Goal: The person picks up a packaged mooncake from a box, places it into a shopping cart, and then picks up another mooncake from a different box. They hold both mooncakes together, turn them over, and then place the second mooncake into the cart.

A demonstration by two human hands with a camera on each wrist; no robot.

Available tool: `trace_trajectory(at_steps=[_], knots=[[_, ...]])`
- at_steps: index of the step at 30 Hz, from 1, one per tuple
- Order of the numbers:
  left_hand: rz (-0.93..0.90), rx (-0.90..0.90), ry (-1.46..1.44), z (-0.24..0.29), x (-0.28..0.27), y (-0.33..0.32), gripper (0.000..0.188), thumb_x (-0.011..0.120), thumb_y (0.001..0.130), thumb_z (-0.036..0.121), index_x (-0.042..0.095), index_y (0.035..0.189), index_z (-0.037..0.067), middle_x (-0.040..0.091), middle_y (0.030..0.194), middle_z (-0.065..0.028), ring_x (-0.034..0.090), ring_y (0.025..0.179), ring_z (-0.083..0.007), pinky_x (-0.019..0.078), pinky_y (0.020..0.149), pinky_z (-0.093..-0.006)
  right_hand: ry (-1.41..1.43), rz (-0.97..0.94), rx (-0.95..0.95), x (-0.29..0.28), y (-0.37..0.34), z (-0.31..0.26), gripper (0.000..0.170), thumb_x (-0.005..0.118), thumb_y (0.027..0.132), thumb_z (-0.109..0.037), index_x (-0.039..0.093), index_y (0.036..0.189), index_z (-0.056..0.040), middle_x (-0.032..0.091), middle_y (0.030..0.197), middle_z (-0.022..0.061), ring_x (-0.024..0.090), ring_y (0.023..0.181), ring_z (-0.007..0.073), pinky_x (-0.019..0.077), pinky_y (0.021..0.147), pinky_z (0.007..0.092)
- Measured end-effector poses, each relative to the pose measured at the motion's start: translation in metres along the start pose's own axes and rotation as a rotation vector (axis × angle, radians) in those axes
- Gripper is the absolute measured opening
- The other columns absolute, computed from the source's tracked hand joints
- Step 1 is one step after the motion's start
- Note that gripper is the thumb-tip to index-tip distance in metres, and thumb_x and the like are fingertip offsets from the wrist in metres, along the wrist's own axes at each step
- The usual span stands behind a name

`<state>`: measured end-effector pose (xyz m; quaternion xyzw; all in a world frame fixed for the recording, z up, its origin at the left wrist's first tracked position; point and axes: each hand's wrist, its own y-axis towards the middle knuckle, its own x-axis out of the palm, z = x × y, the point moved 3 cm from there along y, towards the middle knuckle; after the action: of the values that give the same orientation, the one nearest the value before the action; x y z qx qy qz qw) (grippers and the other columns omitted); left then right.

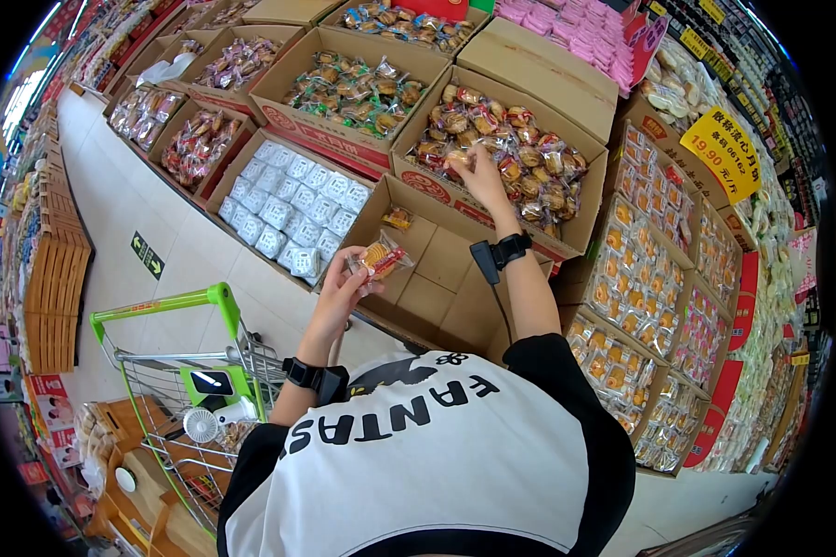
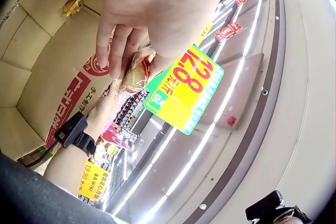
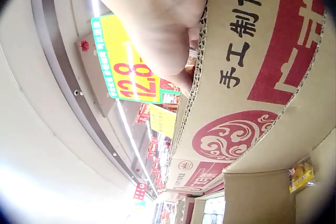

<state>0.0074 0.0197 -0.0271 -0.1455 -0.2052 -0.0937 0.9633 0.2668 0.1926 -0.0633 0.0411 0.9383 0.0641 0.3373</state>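
Note:
My left hand grips a round mooncake in a clear wrapper with red print, above the near edge of a nearly bare cardboard box. The left wrist view shows the curled fingers around the wrapped mooncake. Farther forward, my right hand reaches into a box of wrapped mooncakes, and its fingertips pinch one pale golden mooncake. In the right wrist view, the box's printed wall hides most of the right fingers.
One small yellow packet lies in the nearly bare box. White-wrapped pieces fill a box on the left. Trays of wrapped cakes stand on the right. A green-handled shopping cart carrying a small white fan is at the lower left.

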Motion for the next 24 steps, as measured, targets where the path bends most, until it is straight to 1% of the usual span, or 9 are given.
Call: trace_trajectory(at_steps=[2,4,7,11,16,17,20,23,24], knots=[[0.002,0.002,0.016,-0.001,0.000,-0.001,0.030,0.046,0.086,0.010,0.037,0.115,0.009,0.055,0.099,-0.0085,0.057,0.080,-0.0159,0.0463,0.073,-0.0271,-0.017,0.023,-0.005,0.000,0.000,0.002,0.035,0.058,0.080,-0.028,0.038,0.092,-0.0018,0.051,0.073,0.0160,0.056,0.068,0.0271,0.0426,0.061,0.0365],[0.002,0.002,0.015,-0.001,0.000,-0.001,0.030,0.045,0.086,0.011,0.037,0.115,0.009,0.055,0.099,-0.0086,0.057,0.080,-0.0160,0.0463,0.073,-0.0272,0.326,-0.039,0.139,0.001,-0.001,0.005,0.027,0.053,0.084,-0.027,0.037,0.087,-0.0055,0.049,0.071,0.0068,0.059,0.059,0.0146,0.0418,0.046,0.0261],[0.005,0.003,0.010,-0.001,0.000,-0.002,0.030,0.045,0.086,0.011,0.037,0.115,0.009,0.054,0.099,-0.0085,0.056,0.080,-0.0159,0.0463,0.073,-0.0273,0.348,-0.035,0.136,0.002,0.000,0.009,0.025,0.051,0.085,-0.027,0.035,0.086,-0.0080,0.048,0.070,0.0042,0.059,0.054,0.0128,0.0392,0.039,0.0227],[0.006,0.009,0.008,-0.002,0.000,-0.001,0.029,0.045,0.086,0.011,0.038,0.114,0.009,0.053,0.098,-0.0080,0.056,0.080,-0.0155,0.0464,0.073,-0.0274,0.336,-0.052,0.107,0.007,0.006,0.022,0.024,0.052,0.085,-0.026,0.034,0.085,-0.0096,0.045,0.067,0.0030,0.059,0.055,0.0124,0.0391,0.039,0.0231],[0.009,0.008,0.007,0.000,0.002,-0.003,0.028,0.045,0.087,0.011,0.038,0.114,0.008,0.053,0.098,-0.0078,0.055,0.080,-0.0153,0.0468,0.072,-0.0274,0.325,0.030,-0.017,0.012,0.011,0.032,0.023,0.053,0.085,-0.024,0.036,0.082,-0.0090,0.041,0.065,0.0012,0.058,0.053,0.0120,0.0388,0.038,0.0218],[0.008,0.012,0.007,0.000,0.002,-0.004,0.028,0.045,0.087,0.011,0.039,0.114,0.008,0.053,0.098,-0.0078,0.055,0.080,-0.0152,0.0469,0.072,-0.0273,0.325,0.028,-0.018,0.007,0.006,0.021,0.023,0.053,0.085,-0.024,0.036,0.082,-0.0090,0.041,0.065,0.0012,0.058,0.053,0.0120,0.0388,0.038,0.0218],[0.003,0.028,0.004,0.000,0.001,-0.004,0.028,0.045,0.087,0.012,0.039,0.113,0.008,0.053,0.097,-0.0077,0.055,0.080,-0.0151,0.0468,0.072,-0.0276,0.546,-0.010,0.103,-0.006,-0.006,-0.006,0.022,0.054,0.084,-0.022,0.037,0.083,-0.0081,0.044,0.067,0.0017,0.057,0.053,0.0117,0.0413,0.041,0.0214],[0.019,0.031,0.005,0.002,-0.001,-0.005,0.028,0.045,0.087,0.012,0.039,0.114,0.009,0.054,0.096,-0.0075,0.056,0.080,-0.0157,0.0462,0.072,-0.0267,0.635,0.091,0.065,0.001,-0.002,0.009,0.020,0.054,0.084,-0.019,0.038,0.085,-0.0068,0.047,0.069,0.0020,0.055,0.053,0.0100,0.0435,0.044,0.0211],[0.019,0.036,0.005,0.003,-0.002,-0.006,0.028,0.045,0.087,0.012,0.039,0.114,0.009,0.054,0.096,-0.0075,0.056,0.080,-0.0157,0.0462,0.072,-0.0267,0.546,0.142,0.015,0.001,0.000,0.015,0.022,0.056,0.082,-0.021,0.041,0.087,-0.0058,0.045,0.070,0.0028,0.050,0.056,0.0102,0.0413,0.046,0.0227]])
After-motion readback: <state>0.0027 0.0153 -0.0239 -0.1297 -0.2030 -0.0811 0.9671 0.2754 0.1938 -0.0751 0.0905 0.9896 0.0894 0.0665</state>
